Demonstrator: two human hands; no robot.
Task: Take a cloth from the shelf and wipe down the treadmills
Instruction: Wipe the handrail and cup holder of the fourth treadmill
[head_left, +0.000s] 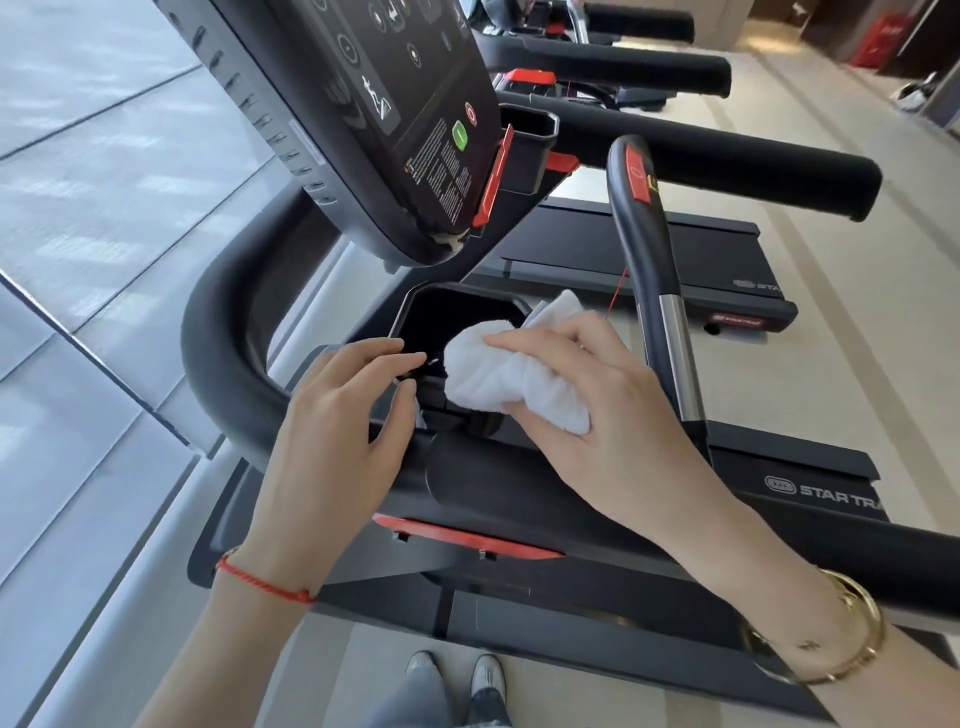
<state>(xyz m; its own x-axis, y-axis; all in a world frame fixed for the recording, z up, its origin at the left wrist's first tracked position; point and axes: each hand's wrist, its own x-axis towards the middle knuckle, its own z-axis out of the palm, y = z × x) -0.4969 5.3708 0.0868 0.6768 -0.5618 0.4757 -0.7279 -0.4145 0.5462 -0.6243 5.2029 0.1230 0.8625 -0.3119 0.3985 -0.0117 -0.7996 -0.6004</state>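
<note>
Cloth (511, 382) gripped by right hand (597, 415); left hand (337, 415) fingers (374, 345) loose at cupholder (457, 317).

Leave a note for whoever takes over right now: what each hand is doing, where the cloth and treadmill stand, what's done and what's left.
Right hand: grips the bunched white cloth, pressing it at the rim of the cup holder below the console.
Left hand: holds no cloth; its fingertips rest on the cup holder's near edge.
Done: cloth is in hand and wiping of this treadmill has begun.
Left: how much of this one has been wiped cannot be told; the cup holder is in progress. More treadmills stand in the row beyond.
</note>
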